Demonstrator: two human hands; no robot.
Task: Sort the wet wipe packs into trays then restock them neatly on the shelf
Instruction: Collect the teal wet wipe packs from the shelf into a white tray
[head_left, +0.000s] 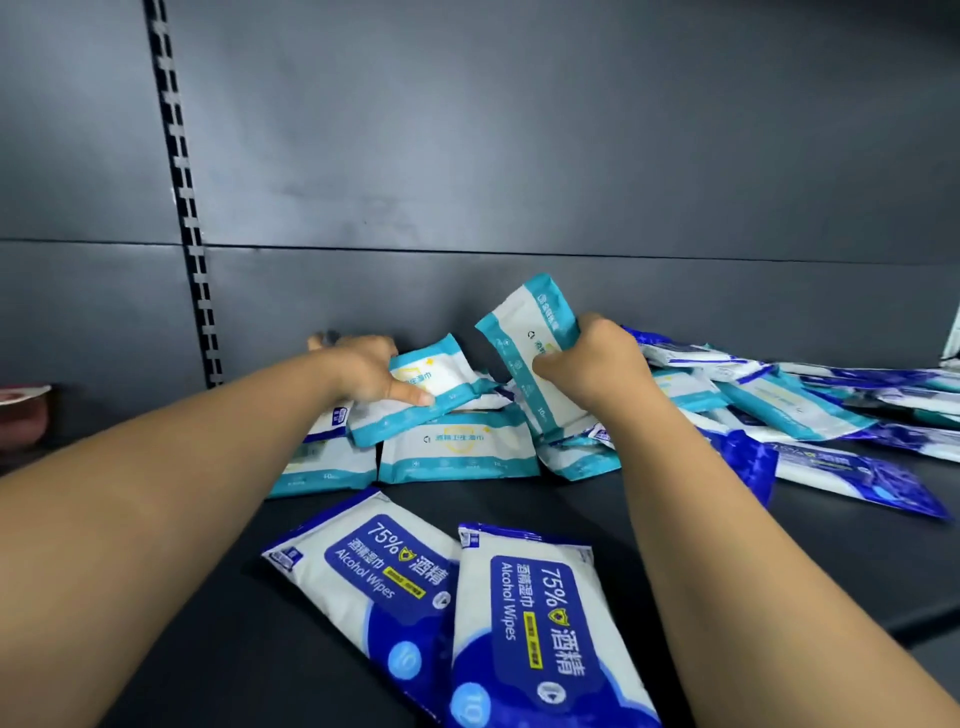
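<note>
Wet wipe packs lie scattered on a dark shelf (519, 499). My left hand (363, 371) grips a teal-and-white pack (436, 384) at the back of the shelf, thumb laid along its front. My right hand (597, 366) holds another teal-and-white pack (524, 332) up on end above the pile. More teal packs (457, 449) lie flat under both hands. Two blue "75% Alcohol Wipes" packs (374, 571) (535, 623) lie side by side near the shelf's front.
A mixed heap of blue and teal packs (810, 410) spreads along the shelf to the right. The dark back panel (519, 156) and a slotted upright (192, 249) rise behind. A red-and-white object (23, 410) sits at the far left edge.
</note>
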